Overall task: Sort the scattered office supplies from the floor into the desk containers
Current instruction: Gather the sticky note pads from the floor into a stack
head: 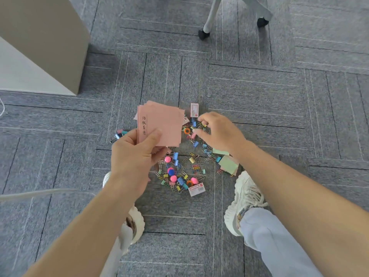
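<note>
The left hand [133,156] holds a stack of pink sticky notes [165,124] above the carpet floor [259,92], thumb pressed on the front and fingers curled behind. At its 3 o'clock, the right hand [219,130] hovers over the scattered clips [179,172], fingers curled downward and blurred, so I cannot tell whether they pinch anything. Green notes [228,163] lie at the pile's 3 o'clock. One staple box [196,189] lies at 6 o'clock and another [194,109] at 12.
</note>
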{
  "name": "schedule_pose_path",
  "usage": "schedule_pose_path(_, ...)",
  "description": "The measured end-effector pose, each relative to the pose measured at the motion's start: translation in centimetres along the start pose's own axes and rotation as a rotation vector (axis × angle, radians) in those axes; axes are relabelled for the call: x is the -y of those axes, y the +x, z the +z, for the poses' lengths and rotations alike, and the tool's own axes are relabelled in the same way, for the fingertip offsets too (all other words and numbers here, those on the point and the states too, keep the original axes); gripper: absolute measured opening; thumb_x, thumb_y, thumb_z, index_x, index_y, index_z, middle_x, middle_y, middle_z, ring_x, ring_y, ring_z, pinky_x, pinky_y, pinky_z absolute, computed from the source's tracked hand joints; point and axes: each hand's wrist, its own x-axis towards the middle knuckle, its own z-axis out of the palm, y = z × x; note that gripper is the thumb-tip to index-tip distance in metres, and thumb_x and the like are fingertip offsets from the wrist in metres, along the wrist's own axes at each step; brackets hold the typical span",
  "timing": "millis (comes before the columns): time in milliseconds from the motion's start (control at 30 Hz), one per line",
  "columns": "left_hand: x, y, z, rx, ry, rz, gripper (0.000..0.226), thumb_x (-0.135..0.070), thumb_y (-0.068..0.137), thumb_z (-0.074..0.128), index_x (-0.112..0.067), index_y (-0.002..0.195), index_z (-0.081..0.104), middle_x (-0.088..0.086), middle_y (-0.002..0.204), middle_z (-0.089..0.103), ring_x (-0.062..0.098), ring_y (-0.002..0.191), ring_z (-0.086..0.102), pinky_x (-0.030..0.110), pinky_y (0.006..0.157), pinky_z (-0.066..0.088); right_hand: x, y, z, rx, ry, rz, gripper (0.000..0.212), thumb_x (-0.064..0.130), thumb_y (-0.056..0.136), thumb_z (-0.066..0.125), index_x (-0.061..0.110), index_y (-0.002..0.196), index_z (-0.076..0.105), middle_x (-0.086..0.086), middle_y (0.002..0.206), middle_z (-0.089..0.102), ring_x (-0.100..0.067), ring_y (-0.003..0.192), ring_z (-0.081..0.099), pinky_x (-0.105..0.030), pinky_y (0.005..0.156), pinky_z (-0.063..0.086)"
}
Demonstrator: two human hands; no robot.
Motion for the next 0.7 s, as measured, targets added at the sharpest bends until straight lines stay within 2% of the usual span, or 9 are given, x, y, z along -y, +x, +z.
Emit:
schedule_pose_path(100, 0.1, 2.6, -1.6, -0.031, -0.012, -0.018, 0.004, -0.005, 0.089, 0.067, -0.009, 0.090, 0.066, 0.003, 0.079, 0.073, 0.015, 0.074, 0.069, 0.030, 0.069, 0.062, 1.2, 6.0, 4.4, 0.065, -0.036, -0.082, 0.054, 0.045, 0.094, 0.059, 0.013, 0.136, 0.048, -0.009, 0.133, 0.054, -0.028, 0.121, 0.052, -0.044, 0.096, 0.047)
schedule_pose_path(200, 0.1, 6.2, -3.7, -0.085, 0.007, -0.044, 0.004, -0.006, 0.088, 0.068, -0.009, 0.091, 0.065, 0.005, 0.083, 0.074, 0.019, 0.079, 0.071, 0.032, 0.072, 0.062, 2.6, 12.0, 9.4, 0.118, -0.063, -0.128, 0.061, 0.046, 0.093, 0.059, 0.013, 0.141, 0.043, -0.011, 0.138, 0.050, -0.031, 0.123, 0.051, -0.047, 0.096, 0.048)
schedule_pose_path(300, 0.0, 9.1, -6.9, -0.142, 0.010, -0.060, 0.004, -0.006, 0.089, 0.065, -0.010, 0.091, 0.066, 0.005, 0.082, 0.075, 0.015, 0.073, 0.071, 0.030, 0.071, 0.062, 3.2, 17.5, 14.8, 0.135, -0.136, -0.155, 0.064, 0.049, 0.091, 0.062, 0.013, 0.141, 0.043, -0.011, 0.138, 0.050, -0.032, 0.126, 0.048, -0.048, 0.099, 0.046)
schedule_pose_path(367, 0.0, 10.0, -9.2, -0.170, 0.003, -0.068, 0.005, -0.008, 0.087, 0.065, -0.010, 0.091, 0.067, 0.003, 0.080, 0.075, 0.013, 0.069, 0.070, 0.028, 0.069, 0.061, 3.1, 20.8, 18.3, 0.153, -0.215, -0.144, 0.068, 0.053, 0.089, 0.062, 0.014, 0.141, 0.042, -0.011, 0.139, 0.048, -0.033, 0.130, 0.042, -0.049, 0.102, 0.042)
schedule_pose_path(467, 0.3, 10.5, -11.5, -0.177, 0.022, -0.107, 0.016, -0.015, 0.077, 0.068, -0.010, 0.092, 0.069, 0.005, 0.084, 0.076, 0.016, 0.075, 0.072, 0.028, 0.068, 0.060, 3.4, 24.2, 22.3, 0.163, -0.328, -0.084, 0.072, 0.058, 0.087, 0.062, 0.020, 0.144, 0.041, -0.011, 0.145, 0.043, -0.037, 0.135, 0.035, -0.056, 0.111, 0.028)
schedule_pose_path(533, 0.8, 10.5, -12.3, -0.163, 0.032, -0.128, 0.023, -0.018, 0.072, 0.069, -0.009, 0.093, 0.070, 0.009, 0.088, 0.076, 0.018, 0.077, 0.072, 0.028, 0.069, 0.060, 4.2, 25.5, 24.4, 0.163, -0.343, -0.034, 0.063, 0.056, 0.086, 0.064, 0.030, 0.141, 0.045, -0.011, 0.149, 0.036, -0.040, 0.138, 0.030, -0.066, 0.115, 0.014)
schedule_pose_path(600, 1.2, 10.5, -12.7, -0.170, 0.030, -0.147, 0.024, -0.018, 0.069, 0.069, -0.008, 0.091, 0.071, 0.011, 0.089, 0.076, 0.019, 0.077, 0.072, 0.028, 0.069, 0.060, 5.0, 26.1, 25.7, 0.151, -0.376, 0.021, 0.051, 0.052, 0.086, 0.065, 0.032, 0.131, 0.052, -0.014, 0.145, 0.034, -0.042, 0.136, 0.029, -0.069, 0.113, 0.008)
schedule_pose_path(633, 1.3, 10.3, -12.8, -0.171, 0.028, -0.159, 0.025, -0.019, 0.069, 0.070, -0.008, 0.091, 0.071, 0.012, 0.090, 0.076, 0.019, 0.077, 0.072, 0.028, 0.068, 0.060, 5.3, 26.2, 26.0, 0.127, -0.395, 0.028, 0.045, 0.047, 0.087, 0.066, 0.030, 0.127, 0.055, -0.015, 0.142, 0.037, -0.041, 0.133, 0.032, -0.067, 0.112, 0.012)
schedule_pose_path(700, 1.5, 9.9, -13.0, -0.174, 0.012, -0.182, 0.025, -0.019, 0.068, 0.070, -0.007, 0.091, 0.071, 0.013, 0.090, 0.076, 0.020, 0.077, 0.071, 0.027, 0.066, 0.059, 5.7, 25.9, 25.9, 0.063, -0.421, -0.006, 0.030, 0.026, 0.090, 0.065, 0.022, 0.120, 0.064, -0.014, 0.131, 0.048, -0.038, 0.125, 0.038, -0.057, 0.108, 0.028)
